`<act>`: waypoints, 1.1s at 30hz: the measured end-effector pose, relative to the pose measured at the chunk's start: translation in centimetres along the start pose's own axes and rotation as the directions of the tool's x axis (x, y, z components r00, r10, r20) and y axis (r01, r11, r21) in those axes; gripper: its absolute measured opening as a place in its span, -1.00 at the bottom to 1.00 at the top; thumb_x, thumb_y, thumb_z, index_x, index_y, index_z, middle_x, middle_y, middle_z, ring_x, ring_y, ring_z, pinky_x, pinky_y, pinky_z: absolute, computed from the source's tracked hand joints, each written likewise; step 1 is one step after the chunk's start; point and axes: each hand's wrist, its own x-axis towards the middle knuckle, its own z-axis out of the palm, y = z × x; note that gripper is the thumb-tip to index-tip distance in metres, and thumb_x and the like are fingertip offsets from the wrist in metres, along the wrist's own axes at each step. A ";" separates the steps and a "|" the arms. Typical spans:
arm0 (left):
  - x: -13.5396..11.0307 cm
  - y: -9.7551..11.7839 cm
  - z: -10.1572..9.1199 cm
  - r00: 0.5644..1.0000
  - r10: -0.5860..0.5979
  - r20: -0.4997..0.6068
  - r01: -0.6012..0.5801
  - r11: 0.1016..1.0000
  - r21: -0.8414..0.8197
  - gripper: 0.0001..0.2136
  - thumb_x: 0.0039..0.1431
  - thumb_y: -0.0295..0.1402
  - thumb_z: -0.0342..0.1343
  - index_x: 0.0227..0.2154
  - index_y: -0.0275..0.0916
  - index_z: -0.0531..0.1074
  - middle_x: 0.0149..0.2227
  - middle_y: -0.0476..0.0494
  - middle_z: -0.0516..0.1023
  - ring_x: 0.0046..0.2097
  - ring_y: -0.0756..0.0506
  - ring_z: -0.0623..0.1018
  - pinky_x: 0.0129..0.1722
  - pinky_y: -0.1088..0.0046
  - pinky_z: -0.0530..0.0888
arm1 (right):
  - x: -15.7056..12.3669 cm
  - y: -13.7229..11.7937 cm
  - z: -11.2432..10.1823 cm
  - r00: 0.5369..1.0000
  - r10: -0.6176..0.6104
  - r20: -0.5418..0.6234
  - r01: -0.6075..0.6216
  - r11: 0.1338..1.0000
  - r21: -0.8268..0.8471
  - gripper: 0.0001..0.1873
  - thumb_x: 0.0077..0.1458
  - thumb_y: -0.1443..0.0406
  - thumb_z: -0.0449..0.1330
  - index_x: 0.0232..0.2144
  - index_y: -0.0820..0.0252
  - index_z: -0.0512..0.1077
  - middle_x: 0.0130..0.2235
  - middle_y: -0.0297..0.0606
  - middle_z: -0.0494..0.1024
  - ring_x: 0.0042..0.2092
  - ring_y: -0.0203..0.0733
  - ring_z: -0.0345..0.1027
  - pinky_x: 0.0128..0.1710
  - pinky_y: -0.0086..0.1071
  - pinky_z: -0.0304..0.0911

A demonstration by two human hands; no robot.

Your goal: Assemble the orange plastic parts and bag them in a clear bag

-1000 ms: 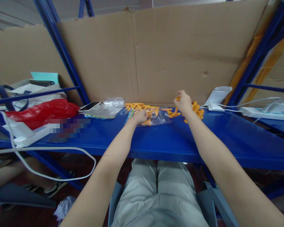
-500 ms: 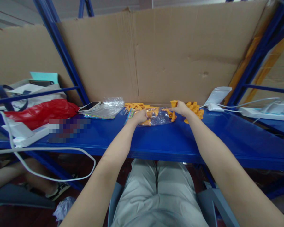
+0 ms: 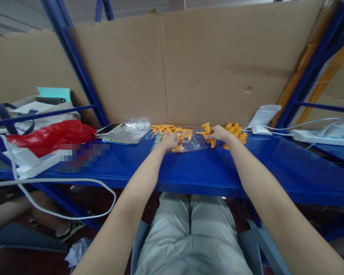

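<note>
My left hand (image 3: 169, 141) is closed on a clear plastic bag (image 3: 195, 144), which lies on the blue shelf with orange plastic pieces inside it. At the bag's right end, my right hand (image 3: 218, 133) grips an orange plastic piece (image 3: 206, 128) with a flared end, tilted to the left. Other orange parts (image 3: 210, 142) sit just under those fingers. To the right of that hand is a pile of orange pieces (image 3: 235, 132). Behind my left hand, more orange pieces (image 3: 163, 129) lie in a row against the cardboard.
Left of the bag lie a flat stack of clear plastic bags (image 3: 132, 133) and a phone (image 3: 110, 130). A red plastic bag (image 3: 54, 136) and a white power strip (image 3: 43, 162) are farther left. A white device with cables (image 3: 262, 124) stands at right. Cardboard (image 3: 206, 68) walls off the back.
My right hand has shifted slightly, and the orange piece in it has tipped from upright to leaning left and dropped a little. My left hand stays in place on the bag.
</note>
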 end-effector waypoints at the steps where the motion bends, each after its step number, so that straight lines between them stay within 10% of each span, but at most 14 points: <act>1: 0.0 0.0 0.0 1.000 0.001 0.000 -0.001 1.000 0.002 -0.85 0.16 -0.48 0.03 -0.27 -0.27 0.49 -0.23 -0.18 0.64 -0.19 -0.11 0.58 -0.22 0.51 0.42 | 0.0 0.2 -0.1 1.000 -0.002 -0.001 0.002 1.000 -0.020 -0.77 -0.08 0.47 0.33 -0.66 0.21 0.39 -0.51 -0.27 0.54 -0.32 -0.09 0.50 -0.26 -0.33 0.39; 14: -0.1 0.1 -0.1 1.000 -0.004 -0.003 0.003 1.000 -0.020 -0.84 0.14 -0.48 0.05 -0.25 -0.28 0.50 -0.22 -0.20 0.64 -0.17 -0.12 0.58 -0.17 0.49 0.43 | 0.9 -0.4 -1.0 0.985 -0.064 -0.161 0.012 0.953 -0.302 -0.68 0.19 0.12 0.13 -0.33 0.21 0.57 -0.35 -0.08 0.63 -0.19 -0.02 0.53 -0.25 -0.33 0.32; 21: -0.1 0.2 0.0 1.000 -0.015 -0.013 0.015 1.000 -0.004 -0.81 0.16 -0.48 0.02 -0.23 -0.29 0.52 -0.21 -0.20 0.64 -0.17 -0.12 0.59 -0.18 0.50 0.43 | 0.3 -0.5 -2.0 0.978 -0.057 -0.203 -0.060 0.847 -0.528 -0.74 -0.01 0.16 0.33 -0.29 0.19 0.56 -0.27 -0.05 0.62 -0.08 0.11 0.49 0.03 0.08 0.15; 33: -0.1 0.1 0.0 1.000 -0.007 -0.020 0.007 1.000 0.003 -0.80 0.15 -0.49 0.02 -0.22 -0.29 0.51 -0.22 -0.19 0.63 -0.17 -0.11 0.57 -0.20 0.51 0.43 | -2.1 -4.1 -0.5 0.999 0.046 0.017 -0.029 0.826 -0.562 -0.66 -0.13 0.39 0.44 -0.22 0.22 0.57 -0.12 0.05 0.61 0.01 0.22 0.46 0.07 0.13 0.11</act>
